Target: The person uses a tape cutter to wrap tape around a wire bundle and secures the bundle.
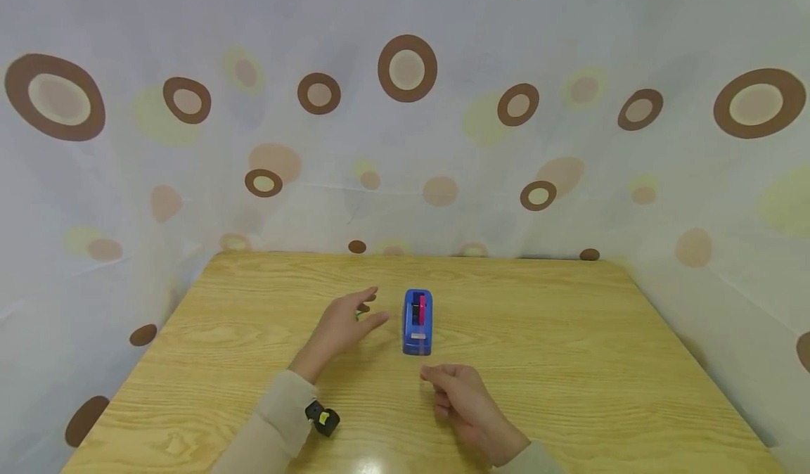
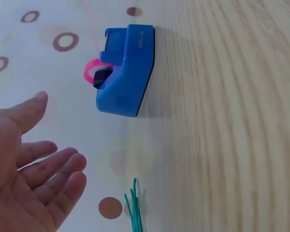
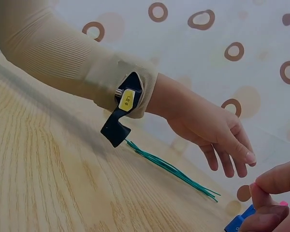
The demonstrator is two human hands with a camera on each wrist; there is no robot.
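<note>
Right hand point(image 1: 467, 407): we have thumb and index finger pinching the free end of a thin tape strip point(image 2: 92, 24), other fingers curled under. The strip is see-through and faintly pink, so we can only follow it in parts; a pink bit shows right at the fingertips in the right wrist view.

The strip runs back to the blue tape dispenser point(image 1: 408, 328), which sits upright on the table just ahead of the right hand, cutter end towards us. We see a pink roll point(image 1: 422, 310) on a black core in it, pale lettering on its side.

Left hand point(image 1: 342, 326): fingers loosely bent, thumb spread away from them, gripping nothing. It's just left of the dispenser, not touching.

Green wires point(image 3: 171, 169) lie in a loose bundle on the table below the left hand, mostly hidden in the head view. We have a black camera mount point(image 1: 324, 419) with a yellow label at the left cuff; beige sleeves point(image 1: 268, 418).

Wood-grain table point(image 1: 569, 361), pale spotted curtain point(image 1: 468, 150) behind and both sides.
</note>
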